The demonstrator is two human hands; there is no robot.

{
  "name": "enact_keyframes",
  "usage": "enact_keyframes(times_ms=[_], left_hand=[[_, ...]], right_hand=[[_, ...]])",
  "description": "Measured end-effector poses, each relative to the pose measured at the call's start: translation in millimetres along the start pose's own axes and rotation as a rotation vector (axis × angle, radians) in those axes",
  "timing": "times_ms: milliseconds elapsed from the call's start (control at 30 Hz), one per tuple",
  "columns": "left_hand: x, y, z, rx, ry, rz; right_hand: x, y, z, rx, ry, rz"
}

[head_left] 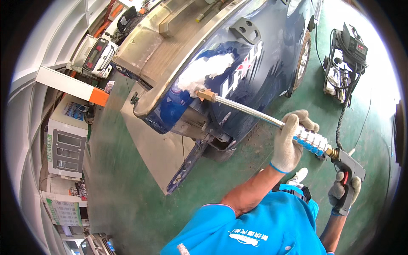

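Observation:
A dent-puller gun with a long steel shaft (250, 111) runs from my hands to the rear side of a blue pickup truck (272, 78). Its brass-coloured tip block (206, 95) appears to meet the lower edge of a bare, whitish patch (205, 72) in the paint. My gloved left hand (289, 142) is wrapped round the shaft at the ribbed silver-and-blue sliding weight (312, 141). Lower right, my gloved right hand (337, 191) grips the grey pistol handle (350, 165), fingers near its red trigger (345, 177).
A welding machine (355, 46) stands on a cart at the upper right; its thick cable (341, 123) leads to the gun. A pale panel with a blue edge (153, 148) extends below the truck's rear corner. A white-and-orange beam (68, 85) and grey-doored cabinet (68, 151) are left.

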State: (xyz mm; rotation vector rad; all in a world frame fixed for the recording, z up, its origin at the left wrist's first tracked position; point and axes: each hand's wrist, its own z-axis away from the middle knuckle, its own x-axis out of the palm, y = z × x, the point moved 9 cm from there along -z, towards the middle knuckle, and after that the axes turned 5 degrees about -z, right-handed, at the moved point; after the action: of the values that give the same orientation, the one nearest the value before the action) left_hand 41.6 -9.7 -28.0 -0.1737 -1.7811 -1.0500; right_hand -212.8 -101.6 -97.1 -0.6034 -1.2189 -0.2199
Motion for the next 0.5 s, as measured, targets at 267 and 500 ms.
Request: enact_keyframes(times_ms=[267, 500], left_hand=[[-54.6, 140.9, -27.5, 0.208, 0.118, -0.102], [-45.6, 175.6, -68.5, 0.047, -0.309, 0.413]], right_hand=[[6.2, -8.3, -3.9, 0.056, -0.068, -0.051], [-9.9, -7.9, -1.1, -0.023, 0.014, -0.010]])
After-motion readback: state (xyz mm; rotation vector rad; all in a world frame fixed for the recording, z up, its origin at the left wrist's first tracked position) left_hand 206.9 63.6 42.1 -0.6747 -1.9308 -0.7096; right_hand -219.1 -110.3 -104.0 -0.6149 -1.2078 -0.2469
